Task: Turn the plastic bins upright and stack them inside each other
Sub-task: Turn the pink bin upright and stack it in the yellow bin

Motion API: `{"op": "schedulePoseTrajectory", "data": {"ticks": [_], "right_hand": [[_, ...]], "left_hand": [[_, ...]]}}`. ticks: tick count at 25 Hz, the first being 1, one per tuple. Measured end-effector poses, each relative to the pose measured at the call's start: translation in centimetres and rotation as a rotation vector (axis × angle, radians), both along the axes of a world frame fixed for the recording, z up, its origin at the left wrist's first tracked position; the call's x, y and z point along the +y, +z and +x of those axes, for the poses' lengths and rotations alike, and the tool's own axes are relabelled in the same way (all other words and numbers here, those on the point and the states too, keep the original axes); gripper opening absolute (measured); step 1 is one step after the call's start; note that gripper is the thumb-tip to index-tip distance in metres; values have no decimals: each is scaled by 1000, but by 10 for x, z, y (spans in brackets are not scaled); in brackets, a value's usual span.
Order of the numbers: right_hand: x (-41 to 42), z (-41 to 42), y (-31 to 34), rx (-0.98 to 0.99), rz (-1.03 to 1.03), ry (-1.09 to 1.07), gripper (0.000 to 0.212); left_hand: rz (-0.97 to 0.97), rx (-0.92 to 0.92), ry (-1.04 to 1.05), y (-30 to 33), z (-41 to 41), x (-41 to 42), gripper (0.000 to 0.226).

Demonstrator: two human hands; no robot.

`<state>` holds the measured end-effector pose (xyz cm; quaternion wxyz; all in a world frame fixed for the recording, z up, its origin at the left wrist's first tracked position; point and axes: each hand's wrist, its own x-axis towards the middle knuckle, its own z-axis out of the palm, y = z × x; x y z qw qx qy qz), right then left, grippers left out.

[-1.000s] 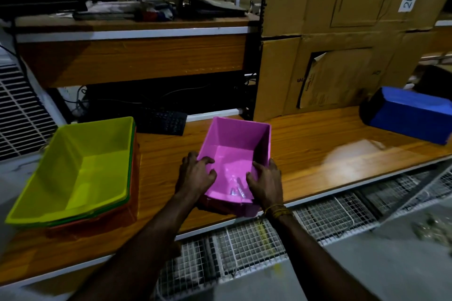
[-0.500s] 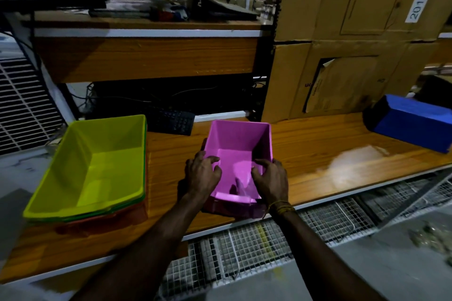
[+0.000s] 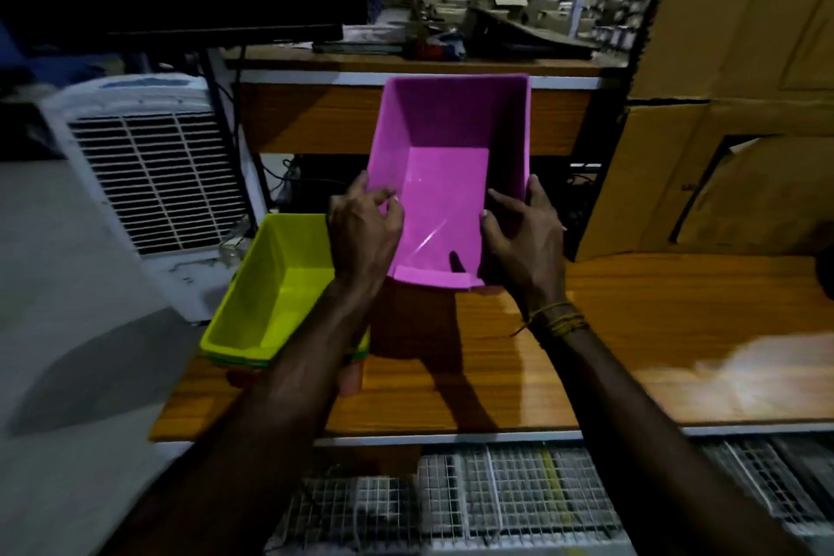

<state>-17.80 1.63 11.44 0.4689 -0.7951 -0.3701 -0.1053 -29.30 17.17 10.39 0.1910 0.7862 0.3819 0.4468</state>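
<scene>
A pink plastic bin (image 3: 444, 176) hangs in the air above the wooden table (image 3: 632, 330), its open side facing me. My left hand (image 3: 361, 230) grips its left wall and my right hand (image 3: 523, 235) grips its right wall, near the low front lip. Down to the left, a yellow-green bin (image 3: 275, 284) sits upright on the table's left end, nested on top of a green one and an orange one whose edges show beneath it. My left forearm hides the stack's right side.
A white air cooler (image 3: 153, 176) stands on the floor left of the table. Cardboard boxes (image 3: 722, 126) rise at the back right. A wooden shelf (image 3: 406, 63) with clutter runs behind the bin. Wire mesh racks (image 3: 496, 497) lie below the table's front edge.
Both hands have lifted the pink bin off the table and carried it up and leftward, toward the yellow-green stack. The view has turned left, so the blue bin is out of sight.
</scene>
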Motion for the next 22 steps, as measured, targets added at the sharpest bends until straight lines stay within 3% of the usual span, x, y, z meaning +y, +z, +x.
{"op": "schedulePoseTrajectory", "data": {"ticks": [8, 15, 22], "right_hand": [[76, -77, 21, 10, 181, 219, 32], [113, -126, 0, 114, 70, 329, 33], [127, -132, -49, 193, -96, 298, 41]], "left_hand": [[134, -76, 211, 35, -107, 49, 34], [69, 22, 301, 12, -172, 69, 31], [-33, 144, 238, -21, -178, 70, 26]]}}
